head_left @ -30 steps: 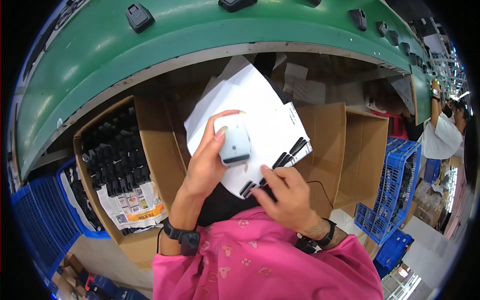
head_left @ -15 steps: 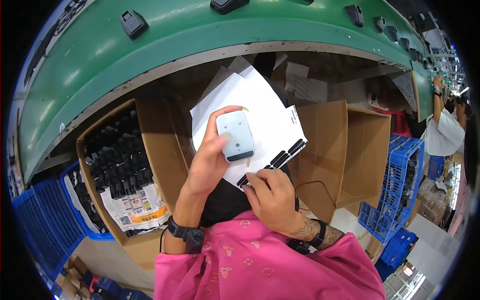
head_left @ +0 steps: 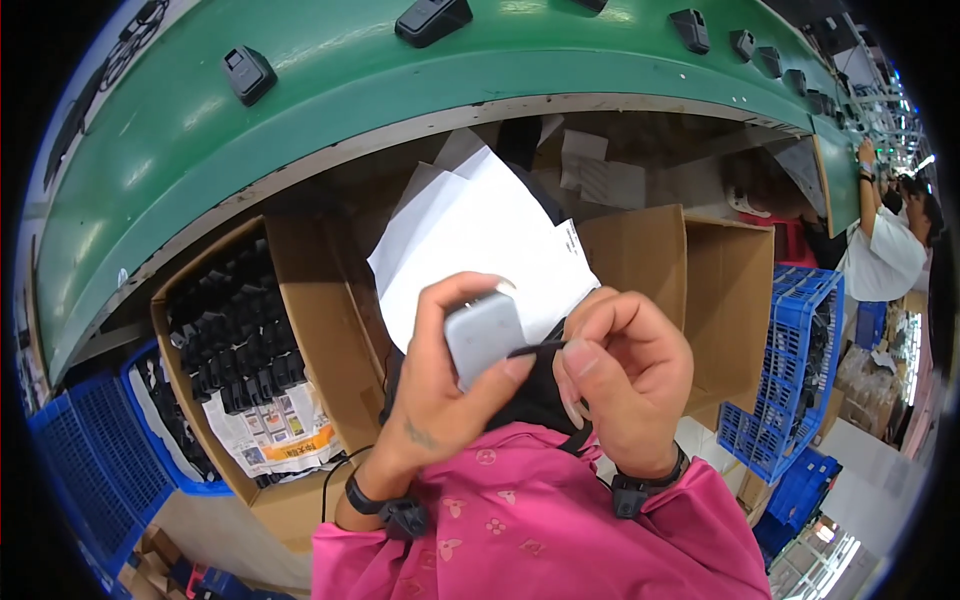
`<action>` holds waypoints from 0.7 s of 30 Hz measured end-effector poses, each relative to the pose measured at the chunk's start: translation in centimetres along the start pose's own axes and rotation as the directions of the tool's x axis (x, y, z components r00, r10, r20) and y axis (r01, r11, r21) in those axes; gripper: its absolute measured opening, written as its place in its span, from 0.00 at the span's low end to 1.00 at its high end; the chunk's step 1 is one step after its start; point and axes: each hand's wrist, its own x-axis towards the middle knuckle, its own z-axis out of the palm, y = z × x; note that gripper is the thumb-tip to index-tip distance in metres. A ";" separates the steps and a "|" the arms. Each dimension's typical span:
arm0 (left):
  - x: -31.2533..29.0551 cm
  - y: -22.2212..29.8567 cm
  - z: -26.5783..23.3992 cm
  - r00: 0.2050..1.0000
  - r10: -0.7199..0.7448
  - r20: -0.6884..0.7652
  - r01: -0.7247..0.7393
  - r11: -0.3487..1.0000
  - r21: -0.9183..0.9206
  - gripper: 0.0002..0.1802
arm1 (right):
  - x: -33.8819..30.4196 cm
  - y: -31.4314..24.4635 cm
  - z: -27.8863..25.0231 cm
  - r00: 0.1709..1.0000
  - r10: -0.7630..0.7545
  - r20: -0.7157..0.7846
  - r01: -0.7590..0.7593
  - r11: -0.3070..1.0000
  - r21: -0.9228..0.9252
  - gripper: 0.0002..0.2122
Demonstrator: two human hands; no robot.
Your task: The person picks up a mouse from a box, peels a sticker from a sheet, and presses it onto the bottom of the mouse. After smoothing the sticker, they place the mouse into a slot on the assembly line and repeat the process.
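The clock here has its centre at the grey device [head_left: 487, 335], which lies tilted in the left hand [head_left: 432, 405], above the lap. The fingers of this hand are wrapped around its sides, perhaps so that its flat face remains uncovered and steady. The thumb touches the near end of a thin black strip [head_left: 540, 348], at 3 o'clock.

The right hand [head_left: 638, 372], between 3 and 4 o'clock, pinches the other end of the strip between thumb and forefinger; a grip only at the end probably suits such a narrow piece. The remaining fingers are curled.

At 12 o'clock, white sheets [head_left: 480, 235] lie just beyond the hands, and farther the green counter [head_left: 330, 115] carries black units [head_left: 435, 18]. At 9 o'clock, a carton [head_left: 322, 310] holds black parts [head_left: 240, 350] in close rows, presumably to save space, with newspaper [head_left: 285, 432] beside them. Near 3 o'clock stands another open carton [head_left: 640, 250].
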 end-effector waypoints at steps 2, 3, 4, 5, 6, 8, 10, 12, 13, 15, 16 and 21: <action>-0.6 1.7 0.6 0.999 -0.010 0.044 0.012 0.999 -0.045 0.28 | 0.7 -0.6 1.2 0.997 0.015 -0.081 -0.020 0.997 -0.070 0.03; -0.9 2.1 0.6 0.996 -0.012 0.092 0.020 0.997 -0.080 0.25 | 0.9 -0.8 1.6 0.996 0.012 -0.083 -0.019 0.996 -0.087 0.03; -0.9 2.4 0.7 0.995 0.013 0.101 -0.009 0.999 -0.035 0.25 | 0.9 -1.0 1.7 0.997 0.017 -0.078 -0.024 0.996 -0.084 0.03; -1.0 2.4 0.8 0.995 0.017 0.093 -0.014 0.999 -0.041 0.25 | 0.9 -1.3 1.6 0.996 0.066 -0.061 -0.071 0.994 -0.081 0.03; -1.2 2.4 0.8 0.996 0.022 0.085 -0.018 0.999 -0.047 0.25 | 0.9 -1.4 1.5 0.992 0.115 -0.044 -0.118 0.990 -0.078 0.03; -1.2 2.4 0.7 0.996 0.007 0.087 -0.002 0.999 -0.051 0.25 | 0.9 -1.0 0.8 0.995 0.104 0.004 -0.103 0.992 -0.073 0.03; -1.3 2.3 0.6 0.996 -0.008 0.092 0.013 0.998 -0.054 0.24 | 0.9 -0.7 0.7 0.995 0.090 0.050 -0.087 0.994 -0.067 0.03; -1.3 2.3 0.6 0.997 -0.012 0.083 0.015 0.999 -0.041 0.24 | 0.9 -0.5 0.7 0.994 0.100 0.038 -0.098 0.993 -0.062 0.03; -1.2 2.3 0.6 0.996 -0.013 0.085 0.017 0.999 -0.042 0.24 | 0.9 -0.6 0.9 0.994 0.101 0.035 -0.098 0.993 -0.062 0.03; -1.1 2.5 0.6 0.996 -0.005 0.090 0.007 1.000 -0.015 0.24 | 1.0 -1.0 1.3 0.990 0.142 -0.004 -0.142 0.985 -0.097 0.04; -1.1 2.5 0.6 0.996 -0.006 0.090 0.008 1.000 -0.015 0.24 | 1.0 -1.0 1.3 0.990 0.143 -0.004 -0.142 0.985 -0.097 0.04; -1.0 2.6 0.5 0.997 -0.017 0.071 0.015 1.000 0.021 0.23 | 1.0 -0.5 1.3 0.991 0.130 -0.012 -0.131 0.987 -0.090 0.04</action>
